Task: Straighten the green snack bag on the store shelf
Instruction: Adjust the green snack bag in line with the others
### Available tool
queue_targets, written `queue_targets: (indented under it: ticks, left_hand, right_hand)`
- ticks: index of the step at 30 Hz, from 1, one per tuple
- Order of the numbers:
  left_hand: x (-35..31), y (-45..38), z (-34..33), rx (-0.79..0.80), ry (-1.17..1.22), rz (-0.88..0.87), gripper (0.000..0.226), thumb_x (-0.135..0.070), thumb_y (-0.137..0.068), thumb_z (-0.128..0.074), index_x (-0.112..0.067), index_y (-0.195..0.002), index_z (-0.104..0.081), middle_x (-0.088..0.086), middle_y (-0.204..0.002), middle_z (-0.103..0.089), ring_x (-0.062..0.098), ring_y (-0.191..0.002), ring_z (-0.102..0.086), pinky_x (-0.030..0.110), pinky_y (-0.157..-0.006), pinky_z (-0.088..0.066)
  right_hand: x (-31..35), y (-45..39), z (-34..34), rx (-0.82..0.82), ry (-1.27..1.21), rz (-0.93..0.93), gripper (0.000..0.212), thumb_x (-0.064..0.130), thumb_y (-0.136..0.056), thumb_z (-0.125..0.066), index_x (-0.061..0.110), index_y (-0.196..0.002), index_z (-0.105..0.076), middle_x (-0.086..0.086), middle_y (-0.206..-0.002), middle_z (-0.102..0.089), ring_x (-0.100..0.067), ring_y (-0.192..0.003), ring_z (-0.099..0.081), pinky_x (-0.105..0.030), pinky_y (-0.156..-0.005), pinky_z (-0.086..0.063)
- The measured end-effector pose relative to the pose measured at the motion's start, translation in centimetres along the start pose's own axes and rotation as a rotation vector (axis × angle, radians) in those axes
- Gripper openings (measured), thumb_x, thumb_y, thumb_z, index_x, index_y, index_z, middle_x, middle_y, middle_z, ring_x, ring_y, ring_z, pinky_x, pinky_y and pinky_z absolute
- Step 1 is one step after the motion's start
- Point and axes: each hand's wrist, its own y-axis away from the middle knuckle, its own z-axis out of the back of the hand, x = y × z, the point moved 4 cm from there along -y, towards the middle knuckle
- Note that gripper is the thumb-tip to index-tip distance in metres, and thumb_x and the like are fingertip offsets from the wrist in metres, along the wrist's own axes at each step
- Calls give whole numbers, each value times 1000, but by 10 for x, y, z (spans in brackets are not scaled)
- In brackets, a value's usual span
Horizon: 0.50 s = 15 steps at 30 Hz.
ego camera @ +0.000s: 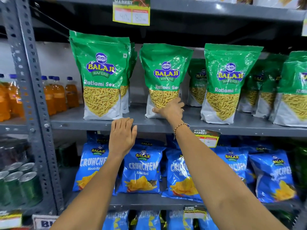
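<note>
**Right hand on lower part of middle green bag, left hand loose at shelf lip**

Nearest: both bare forearms reach up and forward from the bottom of frame. Left hand (122, 136) is released, fingers extended and close together, holding nothing; fingertips sit at the front lip of the grey shelf (93, 124). Can't tell if they touch it.

Right hand (172, 109), beaded bracelet (181, 126) on the wrist, is on the lower front of the green snack bag (164, 77). Thumb lies along the bag's white bottom panel at left, fingers wrap toward its right lower edge; a part-open grip on the bag's base.

The bag stands on the shelf between two neighbour packs, left green pack (101, 75) and right green pack (227, 80), clear gaps both sides, wider gap on the left. Bare shelf surface in front of it. Long axis near vertical, top leaning slightly right, printed face toward the camera, base set further back from the lip than the left pack. More green packs stand behind it and off to the right.

Below the shelf: a row of blue chip bags (141, 170). Far left, past the perforated upright (31, 90), orange drink bottles (58, 95) and green cans (20, 185). Above, a price tag (132, 14) hangs from the upper shelf edge.
</note>
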Motion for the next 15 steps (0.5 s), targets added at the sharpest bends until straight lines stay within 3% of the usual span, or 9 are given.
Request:
queue_targets:
  ticks: [15]
  left_hand:
    - [-3, 1, 8, 125, -39, 9, 38, -32, -101, -34, -3, -112, -56, 14, -109, -60, 32, -99, -53, 42, -95, -34]
  right_hand:
    - [-7, 33, 21, -3, 3, 1, 108, 47, -61, -83, 3, -138, -22, -18, -141, -31, -38, -129, -40, -44, -101, -41]
